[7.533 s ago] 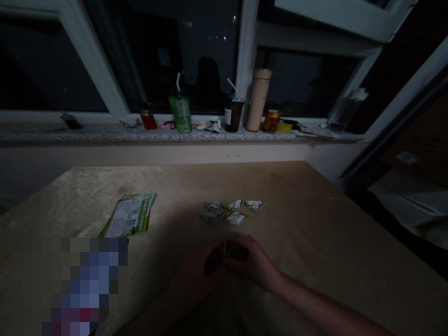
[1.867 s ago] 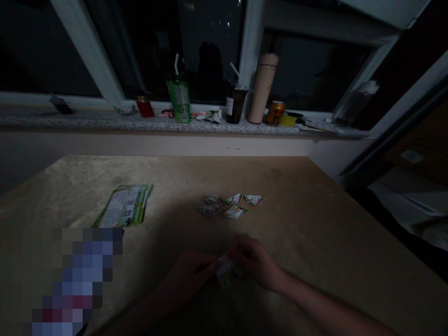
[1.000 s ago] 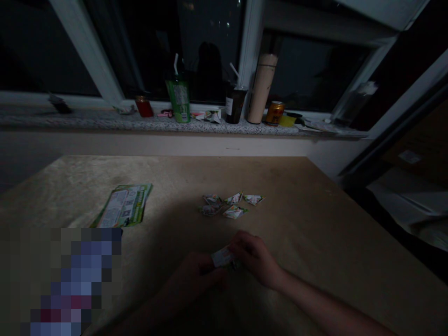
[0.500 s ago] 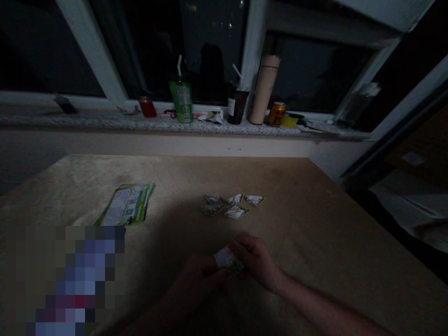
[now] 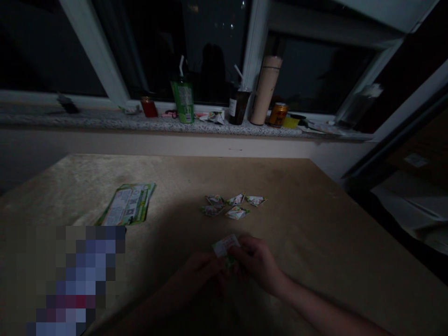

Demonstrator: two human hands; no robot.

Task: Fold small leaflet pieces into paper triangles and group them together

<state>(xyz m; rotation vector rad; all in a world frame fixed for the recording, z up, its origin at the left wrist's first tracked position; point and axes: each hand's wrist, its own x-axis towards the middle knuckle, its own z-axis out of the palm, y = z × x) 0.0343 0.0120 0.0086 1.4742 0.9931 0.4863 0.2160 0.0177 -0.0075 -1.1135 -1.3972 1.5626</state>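
Here's the small green-and-white printed slip (image 5: 225, 246), up between both hands, just above the light-brown, smooth worktop (image 5: 297, 196) — and the danger looks to be slippage: thin and seemingly slick, it could spring out of shape if the right grip eases. A crooked crease is another risk, I'd judge, since the light is poor and shadow falls right over the work. Let the knuckles drift forward and they might knock the five small, folded green-and-white wrappers (image 5: 236, 200) lying just beyond. Now the pose: right hand (image 5: 257, 261), forearm slanting in from the lower right, thumb and curled fingers pinching the slip's right side. Left hand (image 5: 203, 268), low and dim, fingers bunched at its lower left edge — whether they pinch or merely touch, I can't tell.
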